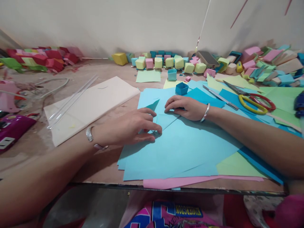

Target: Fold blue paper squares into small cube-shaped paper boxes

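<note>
**Bare left hand [140, 125] and bare right hand [186, 107] are flanking a small folded piece of light-blue paper [168, 120]**

The folded piece is lying between the two hands, on top of a loose stack of large light-blue paper sheets [175, 158] that is covering the middle of the brown tabletop [106, 163]. The left hand is holding its fingers apart and loosely bent, with a gap between thumb and forefinger; it is touching or nearly touching the paper's near left side, without a visible grip. The right hand is curving its fingers downward near the paper's far right side; whether it is pinching anything is not possible to tell. A silver bangle [205, 112] is circling the right wrist.

Just beyond the right hand, a small dark-blue open paper box [181, 89] is standing upright, with a small light-blue open paper box [172, 75] behind it. To the right, a silver metal-looking cutter [220, 97] and scissors with red and yellow handles [253, 108] are lying on the papers. To the left, clear plastic strips [71, 103] are resting across a stack of cream paper [102, 107].
</note>
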Motion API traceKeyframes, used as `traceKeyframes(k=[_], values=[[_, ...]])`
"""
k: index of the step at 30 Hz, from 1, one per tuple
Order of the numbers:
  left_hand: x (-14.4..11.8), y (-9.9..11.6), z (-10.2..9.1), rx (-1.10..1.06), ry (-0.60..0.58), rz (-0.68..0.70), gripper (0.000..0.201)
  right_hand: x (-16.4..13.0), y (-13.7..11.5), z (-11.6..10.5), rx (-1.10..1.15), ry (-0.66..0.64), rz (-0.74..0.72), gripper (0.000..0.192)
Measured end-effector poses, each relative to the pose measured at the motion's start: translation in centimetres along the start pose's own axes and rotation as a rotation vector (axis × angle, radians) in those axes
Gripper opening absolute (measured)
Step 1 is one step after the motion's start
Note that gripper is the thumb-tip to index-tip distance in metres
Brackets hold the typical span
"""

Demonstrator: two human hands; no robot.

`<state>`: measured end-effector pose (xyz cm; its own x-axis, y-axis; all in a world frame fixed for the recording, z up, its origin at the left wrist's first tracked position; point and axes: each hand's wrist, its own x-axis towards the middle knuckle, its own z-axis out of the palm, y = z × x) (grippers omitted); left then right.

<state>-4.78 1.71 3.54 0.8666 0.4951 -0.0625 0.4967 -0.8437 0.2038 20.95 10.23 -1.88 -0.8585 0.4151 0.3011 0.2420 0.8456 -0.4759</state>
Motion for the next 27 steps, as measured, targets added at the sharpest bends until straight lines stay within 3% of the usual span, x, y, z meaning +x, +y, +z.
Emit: traceKeyframes(k=[27], values=[[0.00,-0.09,-0.17,0.043,-0.012,0.024,0.026,0.03,-0.75,0.11,-0.056,0.016,-0.010,0.030]])
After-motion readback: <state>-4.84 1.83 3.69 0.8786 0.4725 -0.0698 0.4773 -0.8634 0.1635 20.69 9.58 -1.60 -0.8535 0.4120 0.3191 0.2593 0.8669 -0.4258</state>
